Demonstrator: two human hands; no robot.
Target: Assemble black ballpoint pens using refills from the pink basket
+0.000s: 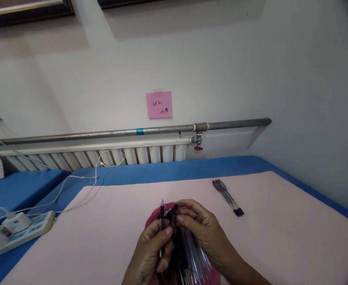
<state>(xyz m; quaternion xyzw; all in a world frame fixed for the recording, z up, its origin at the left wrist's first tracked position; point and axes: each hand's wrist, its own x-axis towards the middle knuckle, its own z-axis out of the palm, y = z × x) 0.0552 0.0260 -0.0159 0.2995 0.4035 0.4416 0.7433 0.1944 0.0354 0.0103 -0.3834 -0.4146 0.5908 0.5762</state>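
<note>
In the head view, the left hand is gripping a single pen, keeping it upright with its tip pointing away from the person. Just beside it, the right hand is clasping a bundle of pens, whose long axes are running back towards the person. Both are working above a red pouch on the pink worktop. Two loose pens are lying well apart, on the right hand's side.
</note>
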